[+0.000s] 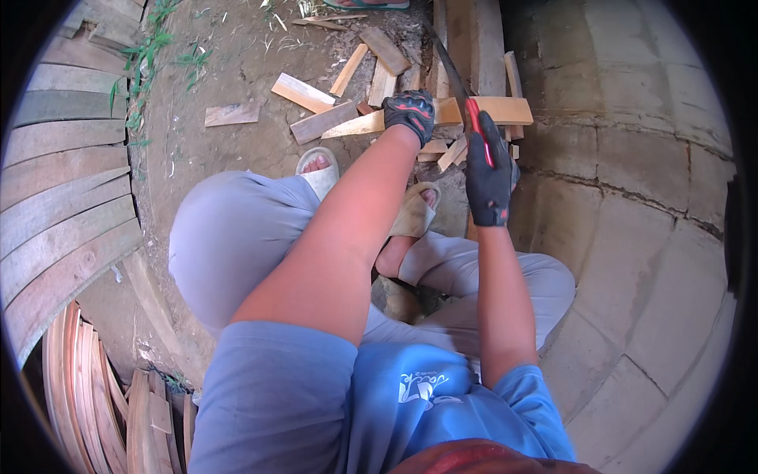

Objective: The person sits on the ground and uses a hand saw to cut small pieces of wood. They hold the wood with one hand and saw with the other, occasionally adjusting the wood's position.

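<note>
My left hand (409, 112), in a black glove with red trim, is closed on a pale wooden board (505, 110) lying crosswise. My right hand (489, 175), in a matching glove, is wrapped around the red handle (474, 117) of a handsaw. The saw's narrow, dark, slightly curved blade (447, 63) points away and to the left, passing across the board just right of my left hand. The glove hides part of the board; how deep the blade sits in it, I cannot tell.
Several loose wood offcuts (303, 93) lie on the dirt around my sandalled feet. Long planks (487, 47) stretch away beyond the board. A block wall (624, 189) rises on the right. Wooden boards (67, 166) line the left, with more stacked strips (83, 387) at lower left.
</note>
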A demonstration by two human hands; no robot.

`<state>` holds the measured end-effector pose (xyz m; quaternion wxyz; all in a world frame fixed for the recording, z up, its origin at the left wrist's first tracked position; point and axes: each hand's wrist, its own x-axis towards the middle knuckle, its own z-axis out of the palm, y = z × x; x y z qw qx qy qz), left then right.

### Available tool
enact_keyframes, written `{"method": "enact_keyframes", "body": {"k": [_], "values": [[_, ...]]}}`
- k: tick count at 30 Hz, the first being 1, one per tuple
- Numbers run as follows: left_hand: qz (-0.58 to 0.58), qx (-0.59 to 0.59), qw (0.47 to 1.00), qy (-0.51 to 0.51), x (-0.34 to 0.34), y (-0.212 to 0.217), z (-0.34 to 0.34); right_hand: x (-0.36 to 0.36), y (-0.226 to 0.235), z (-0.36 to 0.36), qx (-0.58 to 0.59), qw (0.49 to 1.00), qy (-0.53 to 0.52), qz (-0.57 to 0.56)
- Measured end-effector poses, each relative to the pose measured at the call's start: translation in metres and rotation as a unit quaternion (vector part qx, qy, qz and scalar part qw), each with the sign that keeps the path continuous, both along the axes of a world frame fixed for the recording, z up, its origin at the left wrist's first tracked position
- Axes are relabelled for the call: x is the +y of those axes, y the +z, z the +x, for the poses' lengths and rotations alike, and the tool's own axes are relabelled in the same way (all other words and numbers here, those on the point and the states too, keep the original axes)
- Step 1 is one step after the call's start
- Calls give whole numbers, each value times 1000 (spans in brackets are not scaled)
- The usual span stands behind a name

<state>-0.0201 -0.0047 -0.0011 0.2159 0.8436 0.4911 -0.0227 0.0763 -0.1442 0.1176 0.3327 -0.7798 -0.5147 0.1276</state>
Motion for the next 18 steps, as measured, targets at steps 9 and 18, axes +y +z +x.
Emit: {"method": "enact_keyframes", "body": {"k": [9,18], "values": [[-43,-13,999,8,-2,9,-3,-184,83,-14,-81,994,-7,-72],[-78,13,997,-9,-3,18,-7,-114,64,-2,-65,996,6,-57]]}}
